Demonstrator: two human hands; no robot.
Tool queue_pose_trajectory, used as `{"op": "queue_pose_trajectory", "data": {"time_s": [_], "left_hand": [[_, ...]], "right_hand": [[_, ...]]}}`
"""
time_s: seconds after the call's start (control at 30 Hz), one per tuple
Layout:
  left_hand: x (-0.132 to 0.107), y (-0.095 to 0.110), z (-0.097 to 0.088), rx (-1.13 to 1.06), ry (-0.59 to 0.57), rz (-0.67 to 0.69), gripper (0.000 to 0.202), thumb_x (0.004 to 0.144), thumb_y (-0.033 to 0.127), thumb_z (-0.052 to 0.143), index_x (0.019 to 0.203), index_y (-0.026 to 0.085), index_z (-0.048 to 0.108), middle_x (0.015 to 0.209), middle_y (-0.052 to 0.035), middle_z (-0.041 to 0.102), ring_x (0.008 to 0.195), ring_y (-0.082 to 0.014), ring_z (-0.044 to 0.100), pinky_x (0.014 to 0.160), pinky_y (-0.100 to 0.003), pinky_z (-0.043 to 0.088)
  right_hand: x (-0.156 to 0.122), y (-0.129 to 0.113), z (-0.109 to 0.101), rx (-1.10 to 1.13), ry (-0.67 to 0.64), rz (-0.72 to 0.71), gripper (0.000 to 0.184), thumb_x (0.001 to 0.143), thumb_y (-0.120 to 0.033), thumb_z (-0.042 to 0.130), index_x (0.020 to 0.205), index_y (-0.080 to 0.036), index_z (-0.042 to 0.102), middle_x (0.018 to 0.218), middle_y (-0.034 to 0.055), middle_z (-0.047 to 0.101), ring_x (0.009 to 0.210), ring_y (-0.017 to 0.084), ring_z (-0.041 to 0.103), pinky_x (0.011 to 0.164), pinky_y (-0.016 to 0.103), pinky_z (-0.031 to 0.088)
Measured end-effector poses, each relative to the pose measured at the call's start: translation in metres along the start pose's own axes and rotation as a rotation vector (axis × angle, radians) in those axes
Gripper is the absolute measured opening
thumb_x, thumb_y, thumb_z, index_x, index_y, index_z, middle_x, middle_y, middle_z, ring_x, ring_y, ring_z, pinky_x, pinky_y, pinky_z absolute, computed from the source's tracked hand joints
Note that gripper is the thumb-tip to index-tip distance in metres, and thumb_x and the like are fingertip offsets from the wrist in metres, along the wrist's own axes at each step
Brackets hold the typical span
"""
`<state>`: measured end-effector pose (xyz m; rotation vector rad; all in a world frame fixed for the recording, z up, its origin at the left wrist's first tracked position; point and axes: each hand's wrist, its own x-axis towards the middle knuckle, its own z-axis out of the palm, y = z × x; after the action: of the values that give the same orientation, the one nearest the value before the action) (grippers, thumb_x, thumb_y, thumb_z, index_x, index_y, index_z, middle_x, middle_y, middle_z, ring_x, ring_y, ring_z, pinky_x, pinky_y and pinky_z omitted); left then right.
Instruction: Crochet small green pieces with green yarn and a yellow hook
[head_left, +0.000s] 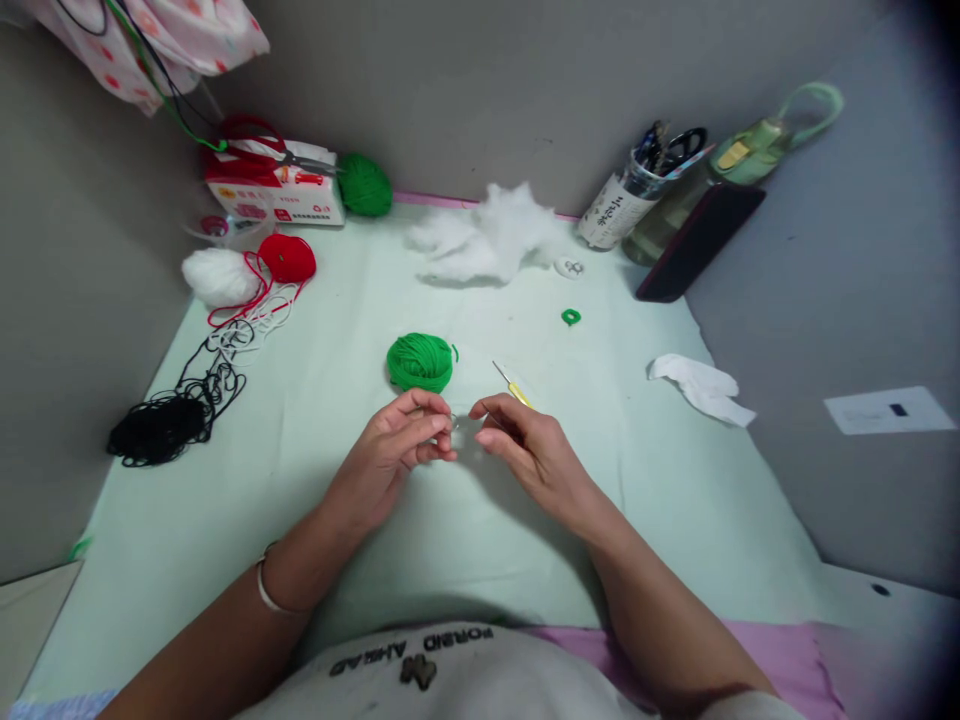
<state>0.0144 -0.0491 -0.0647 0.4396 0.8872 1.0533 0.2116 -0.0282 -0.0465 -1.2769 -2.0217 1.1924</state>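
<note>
Pinching what may be a thin ring [454, 423] at five o'clock from the green yarn ball [420, 363], the left hand [392, 442] faces the right hand [536, 450], whose parted fingertips would need fine aim there.

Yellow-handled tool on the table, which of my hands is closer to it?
Right. Your right hand is just on the near side of the yellow-handled tool; your left hand is farther away, off to its left and nearer you.
</note>
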Motion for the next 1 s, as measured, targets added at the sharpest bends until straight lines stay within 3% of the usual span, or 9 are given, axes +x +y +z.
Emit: {"op": "queue_pose_trajectory", "data": {"time_s": [0.07,0.17,0.3,0.47,0.67,1.0], "left_hand": [[0.0,0.0,0.0,0.022,0.035,0.009,0.012,0.079,0.02,0.077,0.088,0.016,0.07,0.072,0.0017,0.068,0.062,-0.0078,0.063,0.063,-0.017,0.054],[0.001,-0.001,0.001,0.032,0.065,0.026,0.011,0.079,0.021,0.076,0.086,0.015,0.07,0.07,0.0019,0.066,0.061,-0.0074,0.061,0.063,-0.017,0.052],[0.001,-0.001,0.002,0.016,0.083,0.041,0.01,0.079,0.022,0.076,0.083,0.015,0.069,0.066,0.0023,0.064,0.06,-0.0074,0.058,0.061,-0.017,0.05],[0.0,0.001,0.005,-0.012,0.076,0.042,0.013,0.077,0.022,0.079,0.084,0.014,0.07,0.067,0.0016,0.065,0.061,-0.0074,0.059,0.061,-0.017,0.05],[0.0,0.001,0.004,-0.032,0.051,0.033,0.013,0.077,0.022,0.08,0.085,0.014,0.071,0.068,0.0016,0.066,0.062,-0.0075,0.06,0.063,-0.018,0.05],[0.0,0.0,0.003,-0.025,0.017,0.024,0.014,0.078,0.023,0.08,0.084,0.015,0.07,0.067,0.0017,0.067,0.061,-0.0078,0.06,0.064,-0.018,0.05]], "right_hand": [[0.0,-0.008,-0.007,0.063,-0.135,0.082,0.03,0.102,-0.048,0.048,0.11,-0.02,0.058,0.082,-0.0015,0.057,0.071,0.013,0.051,0.068,0.026,0.042],[-0.001,-0.017,-0.014,0.16,-0.218,0.084,0.033,0.107,-0.046,0.036,0.104,-0.021,0.057,0.092,0.0011,0.059,0.082,0.014,0.053,0.079,0.027,0.042],[0.001,-0.017,-0.014,0.269,-0.302,0.102,0.032,0.106,-0.043,0.043,0.106,-0.02,0.065,0.094,0.0019,0.063,0.085,0.014,0.056,0.082,0.026,0.044],[0.002,-0.007,-0.007,0.356,-0.261,0.125,0.031,0.101,-0.044,0.053,0.12,-0.022,0.066,0.083,0.0002,0.064,0.079,0.014,0.057,0.074,0.026,0.045],[0.003,-0.004,-0.003,0.383,-0.256,0.138,0.033,0.099,-0.044,0.057,0.118,-0.021,0.071,0.076,-0.0009,0.06,0.07,0.012,0.052,0.066,0.025,0.042],[0.003,-0.003,0.0,0.44,-0.215,0.121,0.028,0.097,-0.037,0.061,0.116,-0.02,0.074,0.076,-0.0012,0.063,0.068,0.011,0.051,0.066,0.025,0.043]]}}
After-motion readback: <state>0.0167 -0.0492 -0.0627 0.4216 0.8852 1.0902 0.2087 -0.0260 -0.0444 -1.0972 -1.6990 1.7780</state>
